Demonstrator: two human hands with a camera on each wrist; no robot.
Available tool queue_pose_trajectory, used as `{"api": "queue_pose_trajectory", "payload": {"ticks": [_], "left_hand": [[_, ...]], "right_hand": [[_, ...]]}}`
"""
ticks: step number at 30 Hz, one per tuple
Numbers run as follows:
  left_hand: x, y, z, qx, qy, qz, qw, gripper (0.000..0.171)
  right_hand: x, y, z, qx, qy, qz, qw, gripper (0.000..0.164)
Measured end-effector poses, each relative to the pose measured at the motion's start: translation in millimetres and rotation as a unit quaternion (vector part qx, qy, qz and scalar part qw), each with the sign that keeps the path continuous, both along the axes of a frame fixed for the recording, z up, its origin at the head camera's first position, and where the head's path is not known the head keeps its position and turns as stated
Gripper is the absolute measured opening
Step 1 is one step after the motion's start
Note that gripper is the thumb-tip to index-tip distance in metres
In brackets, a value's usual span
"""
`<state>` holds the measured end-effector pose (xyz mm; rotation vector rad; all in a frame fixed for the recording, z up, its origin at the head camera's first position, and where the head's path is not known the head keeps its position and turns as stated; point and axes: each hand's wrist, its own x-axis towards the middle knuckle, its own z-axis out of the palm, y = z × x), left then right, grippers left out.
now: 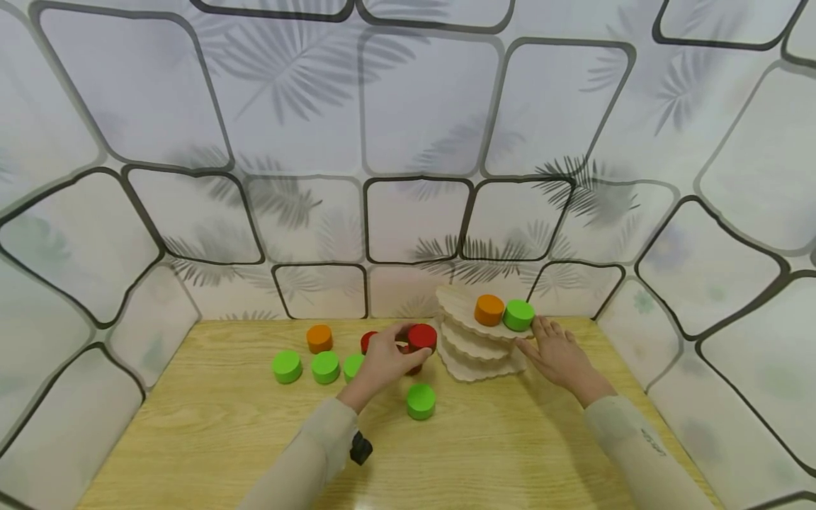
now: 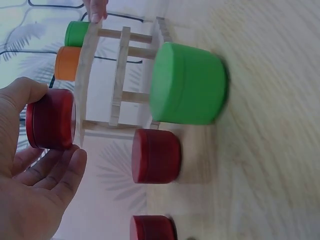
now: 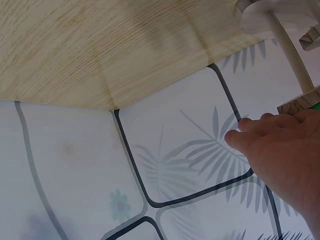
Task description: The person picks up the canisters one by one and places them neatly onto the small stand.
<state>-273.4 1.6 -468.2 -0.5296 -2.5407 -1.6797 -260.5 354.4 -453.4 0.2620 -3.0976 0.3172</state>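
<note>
My left hand (image 1: 380, 363) pinches a small round red tin (image 1: 422, 338) between thumb and fingers. In the left wrist view this red tin (image 2: 52, 119) is right at the edge of the top tier of a three-tier wooden stand (image 1: 460, 312). An orange tin (image 1: 489, 310) and a green tin (image 1: 519, 316) sit side by side on that top tier. Against the stand's right edge, my right hand (image 1: 564, 358) touches the top tier with its fingers extended. The lower two tiers (image 1: 474, 363) show only along their scalloped front edges.
A green tin (image 1: 421, 401) stands on the wooden table (image 1: 210, 432) before the stand. Further left are several green tins (image 1: 287, 366), an orange tin (image 1: 319, 338) and a red tin (image 1: 367, 342) partly behind my left hand. Patterned panels (image 1: 306, 212) enclose the back and sides.
</note>
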Motion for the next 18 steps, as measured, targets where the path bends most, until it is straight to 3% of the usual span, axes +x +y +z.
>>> {"api": "queue_pose_trajectory", "payload": {"ticks": [11, 18], "left_hand": [[-17.2, 21.3, 12.1, 0.025, 0.000, -0.023, 0.9994, 0.056], [-27.5, 32.1, 15.5, 0.017, 0.020, -0.019, 0.9995, 0.056]], "right_hand": [[0.7, -0.9, 0.9, -0.008, 0.003, 0.002, 1.000, 0.084], [0.7, -0.2, 0.7, -0.008, 0.001, 0.001, 1.000, 0.083]]}}
